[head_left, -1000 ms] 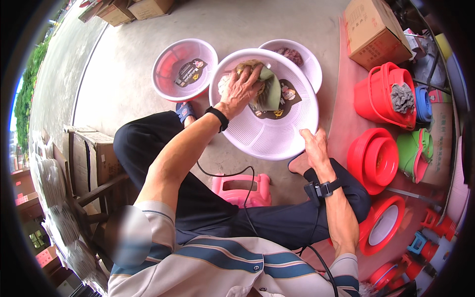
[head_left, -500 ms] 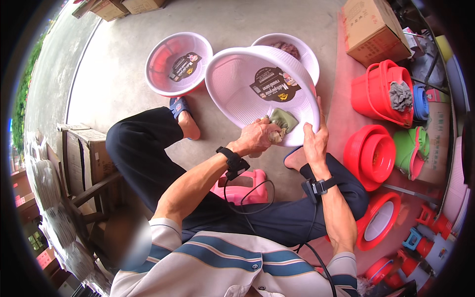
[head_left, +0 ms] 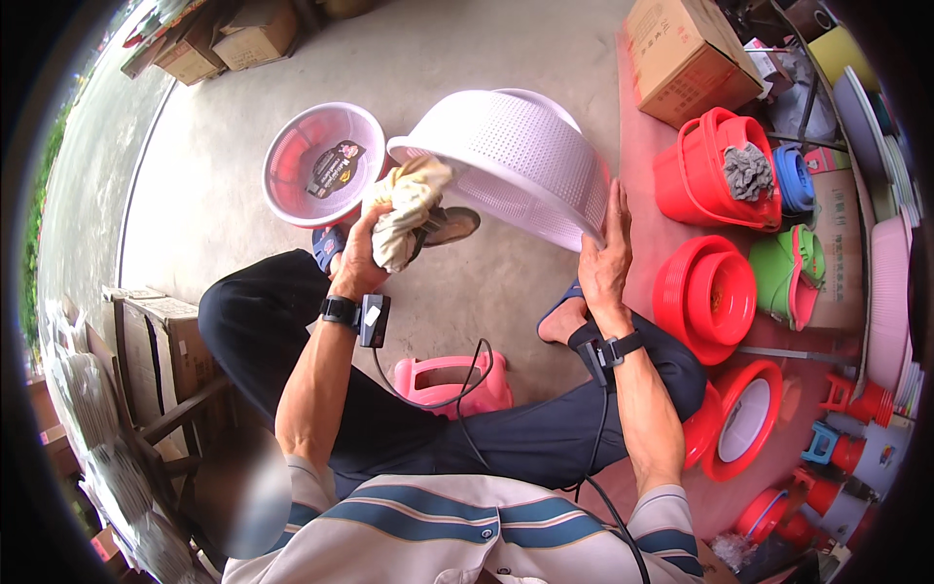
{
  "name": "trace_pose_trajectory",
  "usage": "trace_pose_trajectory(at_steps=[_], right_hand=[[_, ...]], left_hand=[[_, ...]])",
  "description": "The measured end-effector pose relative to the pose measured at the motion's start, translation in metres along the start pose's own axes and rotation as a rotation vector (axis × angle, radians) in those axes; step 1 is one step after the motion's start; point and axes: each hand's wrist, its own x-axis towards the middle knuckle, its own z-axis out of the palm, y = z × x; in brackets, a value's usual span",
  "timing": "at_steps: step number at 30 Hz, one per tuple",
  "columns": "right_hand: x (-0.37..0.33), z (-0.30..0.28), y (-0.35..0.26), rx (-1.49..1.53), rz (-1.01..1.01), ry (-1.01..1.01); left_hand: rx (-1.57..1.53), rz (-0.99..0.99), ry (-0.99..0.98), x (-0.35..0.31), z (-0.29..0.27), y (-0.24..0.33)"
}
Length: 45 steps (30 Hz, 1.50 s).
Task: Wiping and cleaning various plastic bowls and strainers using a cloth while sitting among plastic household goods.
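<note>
A large pale lilac perforated plastic basket [head_left: 516,146] is tilted in front of me, its outer wall toward me. My right hand [head_left: 605,258] grips its right rim, fingers along the wall. In my left hand [head_left: 359,251] is a bunched cream cloth [head_left: 409,200], close to the basket's left rim. A brown, dark-edged oval thing [head_left: 453,226] shows beside the cloth; its kind is unclear. Left of these, a second basket [head_left: 282,185] with a dark label stands on the floor. Another pale rim behind the held basket is mostly hidden.
Below my hands a pink plastic stool [head_left: 452,384] stands between my legs. To the right are red buckets [head_left: 705,175], red basins [head_left: 681,292], a green bucket [head_left: 778,277] and a cardboard box [head_left: 691,58]. Another carton [head_left: 170,331] is at left. A cable hangs from my wrists.
The basket has turned from showing its labelled inside to showing its outer wall. My left hand has moved left and up with the cloth, out of the basket. The whole view has shifted slightly.
</note>
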Motion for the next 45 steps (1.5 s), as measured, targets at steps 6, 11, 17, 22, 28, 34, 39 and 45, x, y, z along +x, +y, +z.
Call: trace_pose_trajectory(at_steps=[6,11,17,22,28,34,39,45], right_hand=[[-0.010,0.007,0.013,-0.190,-0.165,-0.065],[-0.008,0.000,0.013,-0.282,-0.291,-0.101],[0.004,-0.006,0.015,-0.162,-0.381,-0.074],[0.001,0.006,0.032,-0.192,0.170,0.084],[0.005,0.005,0.037,1.185,1.094,-0.041],[0.006,0.002,0.044,1.364,1.018,-0.008],[0.012,-0.010,0.043,1.387,0.947,0.027],[0.020,-0.026,0.054,1.392,0.898,0.117]], left_hand=[[-0.206,0.001,0.012,-0.005,0.008,-0.011],[-0.308,-0.100,-0.187,-0.007,0.031,-0.012],[-0.310,-0.154,-0.086,0.005,-0.024,-0.009],[-0.200,-0.224,-0.138,0.004,-0.027,-0.015],[-0.108,-0.231,-0.018,0.008,-0.021,-0.036],[0.113,-0.178,-0.022,0.008,-0.024,-0.068],[0.335,-0.152,0.055,-0.002,-0.012,-0.082],[0.529,0.132,0.054,-0.017,0.027,-0.056]])
